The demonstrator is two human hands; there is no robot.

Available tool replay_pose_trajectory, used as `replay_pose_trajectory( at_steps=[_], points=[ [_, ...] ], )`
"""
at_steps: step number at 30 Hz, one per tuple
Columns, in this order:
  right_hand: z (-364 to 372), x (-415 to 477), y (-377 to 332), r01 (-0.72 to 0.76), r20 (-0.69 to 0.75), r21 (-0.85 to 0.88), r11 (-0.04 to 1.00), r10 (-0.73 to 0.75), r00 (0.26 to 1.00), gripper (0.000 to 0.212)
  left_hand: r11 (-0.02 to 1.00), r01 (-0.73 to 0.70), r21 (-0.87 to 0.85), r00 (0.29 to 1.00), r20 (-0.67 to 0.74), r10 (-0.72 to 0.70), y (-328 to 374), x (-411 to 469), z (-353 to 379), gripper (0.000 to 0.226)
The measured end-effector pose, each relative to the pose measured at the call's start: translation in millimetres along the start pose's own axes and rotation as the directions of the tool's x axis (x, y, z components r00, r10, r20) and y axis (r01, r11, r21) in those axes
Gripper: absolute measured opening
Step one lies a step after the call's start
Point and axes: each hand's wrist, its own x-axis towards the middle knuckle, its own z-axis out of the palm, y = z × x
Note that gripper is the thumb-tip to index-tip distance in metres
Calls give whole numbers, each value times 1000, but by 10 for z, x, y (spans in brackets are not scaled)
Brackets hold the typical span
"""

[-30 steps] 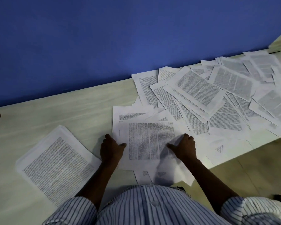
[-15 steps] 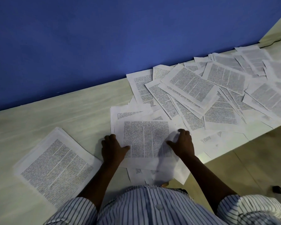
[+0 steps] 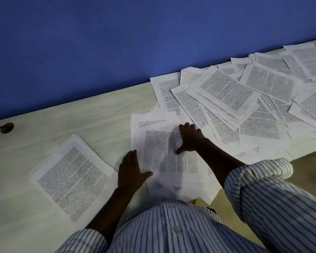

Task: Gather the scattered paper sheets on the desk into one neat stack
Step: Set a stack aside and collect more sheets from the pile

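Several printed sheets lie scattered over the right half of the pale desk (image 3: 91,117), overlapping in a loose heap (image 3: 232,99). A small pile of sheets (image 3: 159,154) lies in front of me. My left hand (image 3: 130,170) lies flat at that pile's left edge, thumb on the paper. My right hand (image 3: 190,137) presses flat on the pile's upper right part, fingers spread. A separate neat stack of sheets (image 3: 71,178) rests tilted on the desk to the left, apart from both hands.
A blue wall (image 3: 135,42) runs along the desk's far edge. A dark cable hole (image 3: 6,127) sits at the far left of the desk. The desk's near edge drops to a tan floor (image 3: 308,172) on the right, where some sheets overhang.
My right hand has slid from the pile's right edge up and onto its upper part. My left hand stays at the left edge. The view has shifted slightly.
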Motion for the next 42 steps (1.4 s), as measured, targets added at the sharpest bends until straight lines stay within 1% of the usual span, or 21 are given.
replay_pose_trajectory(
  at_steps=[4, 5, 6, 8, 10, 12, 14, 16, 18, 19, 22, 24, 26, 27, 30, 32, 33, 35, 37, 40, 42],
  points=[
    [4, 94, 24, 12, 48, 6, 1000, -13, 999, 122, 998, 50, -25, 999, -7, -50, -59, -76, 20, 115],
    [-11, 103, 29, 21, 57, 15, 1000, -22, 998, 115, 997, 57, -44, 998, -10, -58, -54, -72, 8, 114],
    [-27, 109, 51, 33, 56, 24, 999, -34, 998, 102, 994, 70, -79, 997, -20, -71, -45, -59, -10, 111],
    [-68, 124, 175, 46, 16, 59, 997, -47, 999, 68, 978, 105, -182, 992, -56, -117, -4, -18, -82, 104],
    [-108, 69, 394, 17, -37, 108, 994, -14, 999, 45, 952, 140, -272, 980, -99, -172, 11, 10, -135, 93],
    [-127, -68, 700, -61, -50, 171, 983, 71, 996, 37, 941, 172, -293, 970, -118, -214, 3, 18, -145, 88],
    [-76, -239, 1034, -151, -14, 222, 963, 158, 987, 33, 942, 194, -274, 970, -90, -226, -2, 16, -132, 94],
    [38, -432, 1274, -244, 57, 252, 936, 237, 970, 32, 952, 203, -229, 974, -52, -220, 12, 31, -113, 104],
    [208, -588, 1354, -297, 86, 261, 918, 284, 955, 40, 962, 204, -180, 976, -35, -214, 64, 81, -111, 109],
    [301, -657, 1342, -310, 71, 282, 908, 303, 950, 48, 966, 201, -166, 977, -32, -209, 96, 112, -107, 108],
    [486, -855, 1117, -334, -18, 344, 877, 362, 932, 86, 970, 195, -144, 980, -14, -199, 176, 183, -79, 106],
    [566, -943, 928, -333, -40, 380, 863, 375, 926, 96, 972, 197, -129, 980, -8, -200, 218, 203, -50, 106],
    [633, -999, 774, -323, -29, 361, 875, 357, 934, 93, 972, 200, -119, 979, -11, -203, 254, 203, -25, 106],
    [661, -1006, 725, -315, -24, 348, 883, 344, 939, 87, 972, 204, -114, 978, -9, -206, 263, 203, -16, 106],
    [657, -1001, 656, -294, -26, 359, 886, 325, 946, 56, 976, 205, -76, 979, 2, -205, 273, 207, -6, 104],
    [612, -980, 653, -305, -69, 342, 889, 347, 935, 32, 977, 204, -63, 979, 25, -203, 289, 205, -4, 101],
    [581, -961, 653, -313, -101, 333, 890, 363, 926, 26, 977, 203, -69, 979, 41, -201, 299, 202, 0, 97],
    [510, -898, 640, -312, -163, 335, 889, 380, 910, 26, 979, 189, -80, 980, 72, -184, 307, 193, -1, 90],
    [444, -810, 613, -287, -187, 310, 906, 354, 916, 29, 982, 165, -86, 983, 91, -158, 290, 187, -9, 88],
    [374, -674, 561, -242, -136, 246, 939, 280, 950, 40, 986, 159, -47, 981, 123, -152, 255, 182, -19, 90],
    [330, -602, 495, -189, -111, 226, 956, 218, 970, 52, 991, 135, -4, 982, 133, -133, 234, 163, -14, 88]
  ],
)
